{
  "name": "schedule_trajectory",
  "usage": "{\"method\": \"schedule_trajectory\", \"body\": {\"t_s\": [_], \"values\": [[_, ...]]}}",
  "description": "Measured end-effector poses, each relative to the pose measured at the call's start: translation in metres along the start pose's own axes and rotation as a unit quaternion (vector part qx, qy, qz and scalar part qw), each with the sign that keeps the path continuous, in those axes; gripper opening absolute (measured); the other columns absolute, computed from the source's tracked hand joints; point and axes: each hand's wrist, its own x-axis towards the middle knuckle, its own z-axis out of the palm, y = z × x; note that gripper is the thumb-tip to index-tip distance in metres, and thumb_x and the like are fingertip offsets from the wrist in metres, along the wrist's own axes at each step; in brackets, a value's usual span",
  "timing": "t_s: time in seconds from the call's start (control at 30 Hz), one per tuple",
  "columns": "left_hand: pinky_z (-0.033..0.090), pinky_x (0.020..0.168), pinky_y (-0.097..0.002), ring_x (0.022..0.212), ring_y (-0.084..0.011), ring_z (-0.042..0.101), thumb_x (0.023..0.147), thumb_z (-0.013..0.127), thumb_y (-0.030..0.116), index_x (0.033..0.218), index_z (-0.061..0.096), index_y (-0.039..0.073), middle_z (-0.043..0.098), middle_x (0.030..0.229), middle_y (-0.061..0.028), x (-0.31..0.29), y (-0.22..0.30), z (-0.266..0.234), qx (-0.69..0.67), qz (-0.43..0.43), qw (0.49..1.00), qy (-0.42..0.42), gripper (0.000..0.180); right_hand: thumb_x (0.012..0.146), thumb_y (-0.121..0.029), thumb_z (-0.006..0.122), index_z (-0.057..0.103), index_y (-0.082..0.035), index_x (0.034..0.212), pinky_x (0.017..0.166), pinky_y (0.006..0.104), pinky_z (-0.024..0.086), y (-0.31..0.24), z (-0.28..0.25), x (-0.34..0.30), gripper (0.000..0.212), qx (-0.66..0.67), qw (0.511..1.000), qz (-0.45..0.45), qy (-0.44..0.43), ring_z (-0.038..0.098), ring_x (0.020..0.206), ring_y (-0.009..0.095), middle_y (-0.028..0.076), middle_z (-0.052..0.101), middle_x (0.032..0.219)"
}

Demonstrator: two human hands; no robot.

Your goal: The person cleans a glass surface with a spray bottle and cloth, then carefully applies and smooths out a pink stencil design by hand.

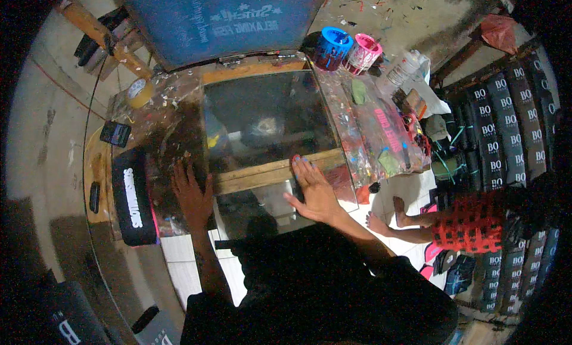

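Note:
A dark glass pane [268,115] lies on the worktable in front of me, with a pale wooden strip [256,174] running across beneath it. Flat on the pane's near right part rests my right hand [317,195], fingers stretched over the wooden strip and thumb apart; it holds nothing. My left hand [193,196] lies spread at the pane's left edge, its fingers on the dark tabletop. Beyond the pane stands a tilted blue printing screen [220,26] with pale reversed lettering. To the left is a black fabric piece [132,196] with white print.
A blue paint tub [333,48] and a pink paint tub [363,53] stand at the far right. Tape [140,93] and a small black device [115,134] sit at left. Another person's legs [411,223] and stacked black packages [503,118] are on the right.

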Motion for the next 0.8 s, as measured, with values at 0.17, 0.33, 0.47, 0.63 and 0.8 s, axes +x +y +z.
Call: {"method": "schedule_trajectory", "body": {"t_s": [0.17, 0.33, 0.47, 0.63, 0.8], "values": [[0.02, 0.123, -0.0561, 0.152, -0.0391, 0.025, 0.099, 0.058, 0.045, 0.153, 0.038, 0.004, 0.027, 0.164, -0.0221, 0.001, 0.002, 0.007, 0.021, 0.002, 1.0, 0.002, 0.071, 0.1, -0.057, 0.048, 0.032, 0.007, 0.154, 0.124, 0.0478, 0.022, 0.066, 0.002, 0.057, 0.085, -0.016, 0.994, 0.095, 0.048, 0.031, 0.15, 0.038, 0.027, 0.034, 0.159], [0.02, 0.123, -0.0558, 0.151, -0.0402, 0.026, 0.098, 0.058, 0.047, 0.152, 0.04, 0.003, 0.029, 0.162, -0.0232, -0.003, -0.007, 0.007, 0.009, -0.006, 1.0, 0.013, 0.071, 0.099, -0.052, 0.05, 0.032, 0.003, 0.154, 0.124, 0.0461, 0.024, -0.029, 0.008, 0.023, 0.08, 0.081, 0.986, -0.102, -0.102, 0.033, 0.149, 0.036, 0.024, 0.036, 0.159], [0.02, 0.123, -0.056, 0.15, -0.0408, 0.028, 0.098, 0.058, 0.049, 0.151, 0.04, 0.003, 0.031, 0.161, -0.0242, -0.001, -0.007, 0.014, -0.007, 0.0, 1.0, 0.018, 0.073, 0.099, -0.05, 0.051, 0.034, 0.001, 0.154, 0.123, 0.0463, 0.025, -0.047, 0.041, -0.012, 0.077, 0.045, 0.959, -0.263, -0.093, 0.034, 0.149, 0.036, 0.023, 0.038, 0.159], [0.021, 0.122, -0.0563, 0.149, -0.041, 0.03, 0.098, 0.058, 0.049, 0.151, 0.041, 0.003, 0.031, 0.161, -0.0242, -0.004, -0.013, 0.015, 0.003, 0.001, 0.999, 0.035, 0.072, 0.099, -0.05, 0.053, 0.037, 0.001, 0.153, 0.122, 0.0444, 0.027, -0.019, 0.02, 0.005, 0.076, 0.014, 0.982, -0.183, -0.05, 0.035, 0.149, 0.034, 0.021, 0.038, 0.159], [0.023, 0.121, -0.0568, 0.149, -0.0414, 0.031, 0.097, 0.06, 0.048, 0.152, 0.042, 0.005, 0.032, 0.161, -0.0244, 0.004, -0.004, 0.01, -0.004, 0.007, 1.0, 0.029, 0.072, 0.098, -0.052, 0.055, 0.04, 0.0, 0.152, 0.122, 0.0446, 0.028, -0.049, 0.048, -0.009, 0.076, 0.001, 0.947, -0.317, -0.049, 0.038, 0.147, 0.034, 0.019, 0.041, 0.158]]}}
